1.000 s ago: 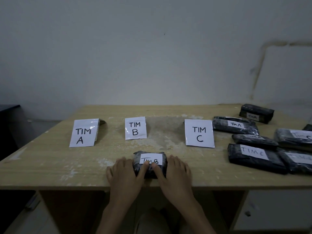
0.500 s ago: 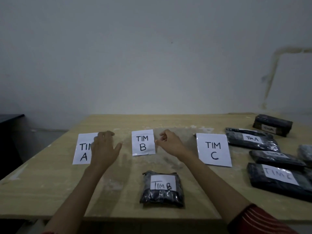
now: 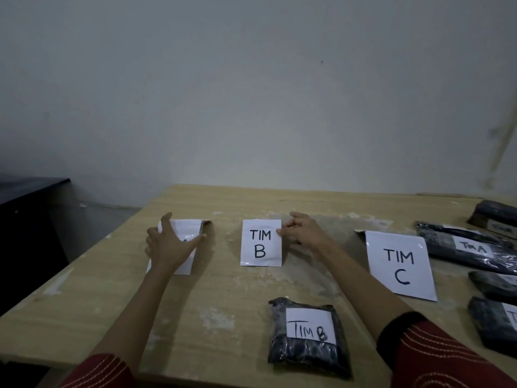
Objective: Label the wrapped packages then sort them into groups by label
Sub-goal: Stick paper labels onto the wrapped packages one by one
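Note:
A black wrapped package labelled TIM B (image 3: 307, 336) lies near the table's front edge, with no hand on it. Three white paper signs stand in a row behind it. My left hand (image 3: 170, 243) rests spread over the TIM A sign (image 3: 183, 228) and hides its letters. My right hand (image 3: 303, 231) pinches the right edge of the TIM B sign (image 3: 260, 242). The TIM C sign (image 3: 400, 264) lies further right, untouched. Several more black labelled packages (image 3: 461, 249) sit at the right side of the table.
The wooden table (image 3: 229, 298) has worn pale patches. A dark cabinet (image 3: 28, 219) stands to the left of it. A plain wall runs behind.
Both hands let go of the TIM B package and reached forward. The left now covers the TIM A sign, and the right grips the TIM B sign's edge.

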